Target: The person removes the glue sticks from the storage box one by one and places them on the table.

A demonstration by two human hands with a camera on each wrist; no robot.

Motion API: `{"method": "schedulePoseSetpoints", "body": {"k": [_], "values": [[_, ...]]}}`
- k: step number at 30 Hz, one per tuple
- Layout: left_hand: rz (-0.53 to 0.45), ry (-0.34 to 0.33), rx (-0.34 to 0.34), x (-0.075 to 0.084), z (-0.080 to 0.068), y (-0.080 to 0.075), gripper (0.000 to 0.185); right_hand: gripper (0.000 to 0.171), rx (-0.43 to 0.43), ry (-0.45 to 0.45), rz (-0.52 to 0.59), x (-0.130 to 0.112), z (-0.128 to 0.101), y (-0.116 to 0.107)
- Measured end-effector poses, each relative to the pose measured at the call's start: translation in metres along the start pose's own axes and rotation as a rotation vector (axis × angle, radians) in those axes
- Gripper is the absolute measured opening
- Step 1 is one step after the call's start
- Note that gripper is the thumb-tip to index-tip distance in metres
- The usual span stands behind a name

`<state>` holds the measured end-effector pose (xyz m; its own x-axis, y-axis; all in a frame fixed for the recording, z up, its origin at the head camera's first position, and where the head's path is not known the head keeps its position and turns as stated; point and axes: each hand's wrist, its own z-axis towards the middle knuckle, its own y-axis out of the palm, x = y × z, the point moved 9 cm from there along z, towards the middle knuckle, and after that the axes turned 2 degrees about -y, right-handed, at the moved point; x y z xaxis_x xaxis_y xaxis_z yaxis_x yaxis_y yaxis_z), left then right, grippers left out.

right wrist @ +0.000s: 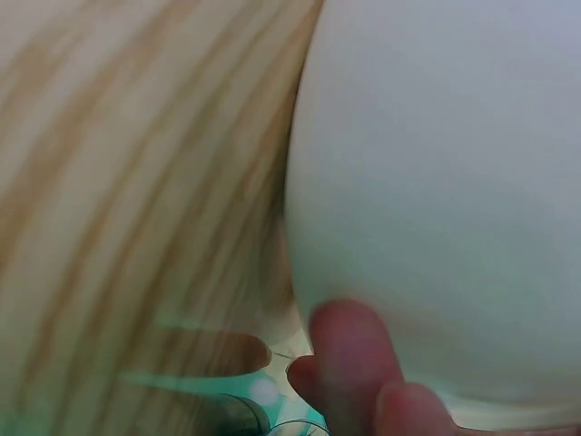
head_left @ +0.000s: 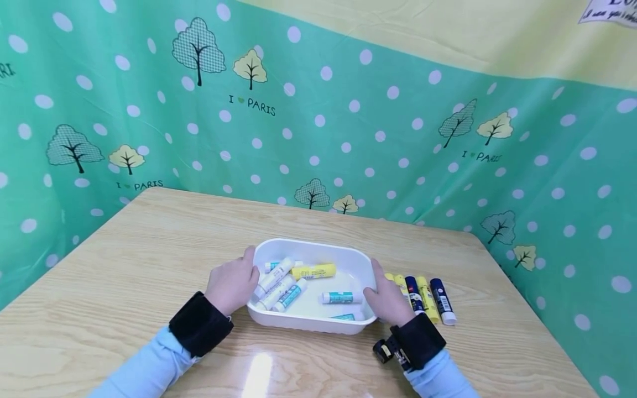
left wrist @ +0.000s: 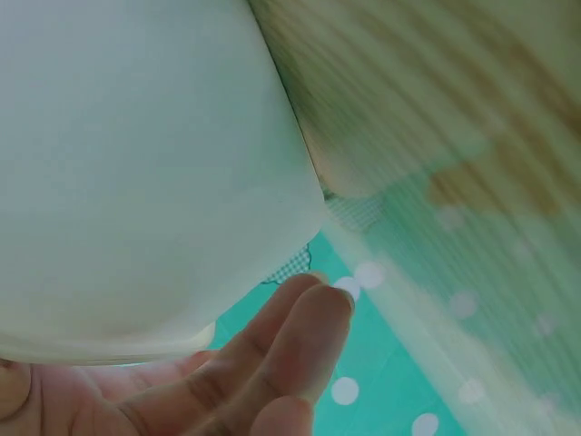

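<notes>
A white plastic basin [head_left: 313, 325] sits in the middle of the view, with several glue sticks lying loose inside. Among them are a yellow glue stick [head_left: 313, 271] and a white one with a teal label [head_left: 341, 298]. My left hand [head_left: 234, 284] grips the basin's left end, thumb over the rim; in the left wrist view its fingers [left wrist: 304, 350] lie along the outside wall. At the other end, my right hand [head_left: 390, 298] holds the rim with the thumb inside, and its fingertips [right wrist: 354, 350] touch the outer wall in the right wrist view.
Right of the basin, a row of yellow and dark blue glue sticks [head_left: 427, 300] lies on the wooden table [head_left: 164, 249], close to my right hand and partly hidden by it. A green dotted curtain [head_left: 348, 132] hangs behind the table.
</notes>
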<state>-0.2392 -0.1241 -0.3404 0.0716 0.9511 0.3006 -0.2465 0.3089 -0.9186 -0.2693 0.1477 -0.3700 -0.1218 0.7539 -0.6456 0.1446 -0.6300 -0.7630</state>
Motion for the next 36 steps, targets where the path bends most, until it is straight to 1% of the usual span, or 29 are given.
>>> {"method": "schedulePoseSetpoints", "body": {"k": [2, 6, 12, 14, 17, 19, 21, 25, 28, 30, 31, 33, 35, 36], "values": [[0.012, 0.01, 0.03, 0.001, 0.0, -0.002, 0.04, 0.066, -0.004, 0.007, -0.003, 0.0, 0.0, 0.001], [0.024, 0.018, 0.064, 0.003, -0.001, -0.003, 0.042, 0.065, -0.01, 0.015, -0.018, 0.001, 0.0, 0.002], [0.04, 0.05, 0.13, 0.01, -0.002, -0.007, 0.041, 0.065, -0.017, 0.036, -0.024, 0.004, -0.001, 0.001], [0.048, 0.058, 0.136, 0.01, -0.003, -0.007, 0.04, 0.066, -0.02, 0.039, -0.016, 0.005, -0.002, 0.003], [0.096, 0.078, 0.142, 0.011, -0.002, -0.009, 0.037, 0.066, -0.022, 0.036, -0.016, 0.003, -0.001, 0.004], [0.14, 0.094, 0.137, 0.014, -0.001, -0.01, 0.035, 0.065, -0.018, 0.03, -0.022, 0.001, 0.0, 0.003], [0.189, 0.106, 0.118, 0.016, 0.001, -0.011, 0.034, 0.066, -0.01, 0.033, -0.032, 0.001, 0.0, 0.003], [0.261, 0.093, 0.032, 0.019, 0.005, -0.014, 0.039, 0.066, -0.003, 0.046, -0.02, 0.001, 0.0, 0.003], [0.289, 0.075, -0.009, 0.023, 0.007, -0.019, 0.043, 0.066, -0.007, 0.045, -0.006, 0.0, -0.001, 0.005], [0.293, 0.085, -0.008, 0.031, 0.01, -0.026, 0.045, 0.066, -0.009, 0.041, -0.009, 0.0, -0.001, 0.005], [0.286, 0.098, -0.005, 0.037, 0.011, -0.029, 0.045, 0.066, -0.01, 0.042, -0.011, 0.0, -0.001, 0.005], [0.251, 0.135, 0.008, 0.053, 0.016, -0.037, 0.045, 0.066, -0.01, 0.048, -0.016, 0.001, -0.001, 0.004], [0.212, 0.182, -0.001, 0.071, 0.021, -0.044, 0.046, 0.066, -0.006, 0.052, -0.013, 0.002, -0.001, 0.002], [0.185, 0.207, -0.017, 0.081, 0.024, -0.045, 0.046, 0.066, -0.007, 0.053, -0.01, 0.002, -0.001, 0.002]]}}
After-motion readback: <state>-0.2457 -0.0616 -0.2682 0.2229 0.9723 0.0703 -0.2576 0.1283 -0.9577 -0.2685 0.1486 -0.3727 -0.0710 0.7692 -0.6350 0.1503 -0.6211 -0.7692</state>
